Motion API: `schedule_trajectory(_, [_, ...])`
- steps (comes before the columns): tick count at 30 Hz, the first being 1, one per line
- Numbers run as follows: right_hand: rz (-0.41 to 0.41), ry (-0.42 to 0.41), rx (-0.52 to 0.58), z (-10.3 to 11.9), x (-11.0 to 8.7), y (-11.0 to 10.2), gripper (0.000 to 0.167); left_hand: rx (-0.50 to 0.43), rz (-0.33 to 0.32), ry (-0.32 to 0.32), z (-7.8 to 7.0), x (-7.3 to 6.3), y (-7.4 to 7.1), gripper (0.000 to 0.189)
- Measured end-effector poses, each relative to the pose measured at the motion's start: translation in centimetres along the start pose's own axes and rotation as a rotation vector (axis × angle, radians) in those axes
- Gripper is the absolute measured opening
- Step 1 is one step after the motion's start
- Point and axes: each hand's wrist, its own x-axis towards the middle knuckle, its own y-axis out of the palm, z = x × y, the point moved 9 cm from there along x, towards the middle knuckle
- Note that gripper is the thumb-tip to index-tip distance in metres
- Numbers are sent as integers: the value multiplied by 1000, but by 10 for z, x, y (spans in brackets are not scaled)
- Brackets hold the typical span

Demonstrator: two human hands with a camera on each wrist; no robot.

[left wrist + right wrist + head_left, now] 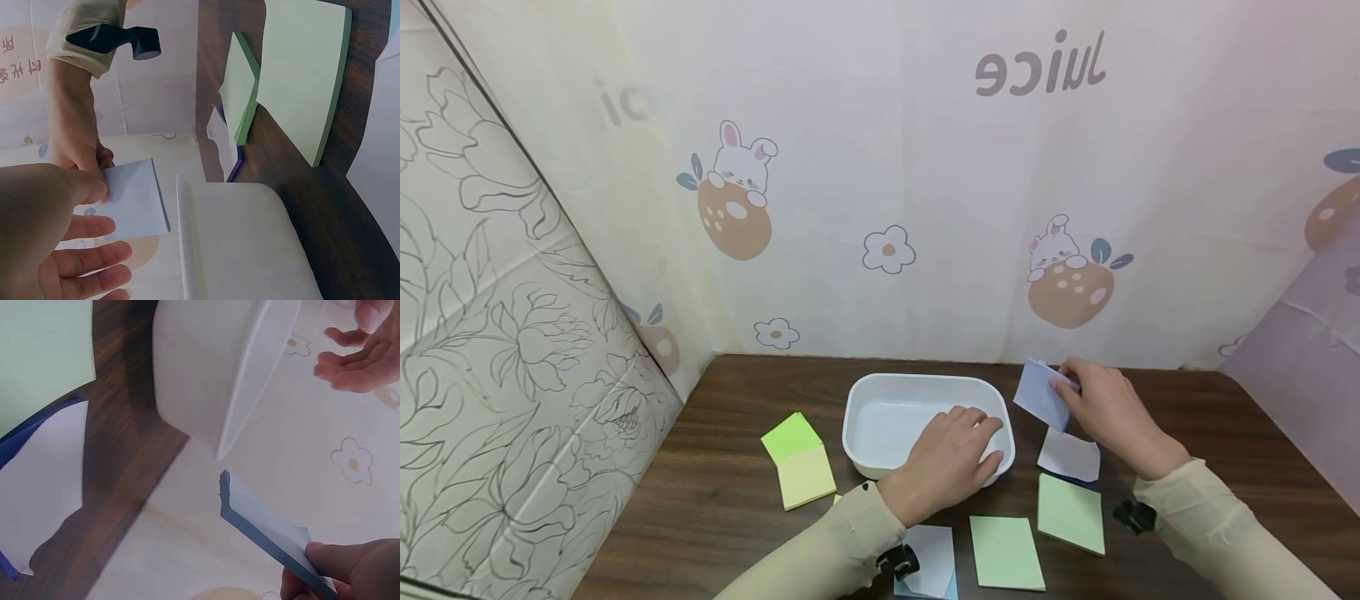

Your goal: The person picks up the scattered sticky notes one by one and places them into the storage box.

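My right hand pinches a pale blue sticky note pad by its edge, above the table to the right of the white plastic basin. In the right wrist view the pad's thick blue-grey side shows, with thumb and fingers at one end. My left hand hovers over the basin's right part, its fingers loosely spread and holding nothing. In the left wrist view, the left fingers appear near the pad, but whether they touch it is hard to tell; the right wrist view shows them apart.
On the table's right lie a white-topped dark blue pad and two light green pads. A white-and-blue pad sits under the left forearm. Bright green and yellow pads lie left of the basin. A patterned curtain backs the table.
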Motion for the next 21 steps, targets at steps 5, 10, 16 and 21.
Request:
schedule_trajectory(5, [-14,-29,10,11,-1,-8,14,0,0,-15,2,0,-3,32])
schedule_trajectory(10, [-14,-47,20,21,-2,-12,14,3,-4,-14,3,0,-6,31])
schedule_trajectory(16, [15,-37,40,30,-4,-10,15,-10,0,-19,5,0,-8,31])
schedule_trajectory(21, [16,-43,50,37,-6,-10,16,-11,-7,-24,7,-1,-9,31])
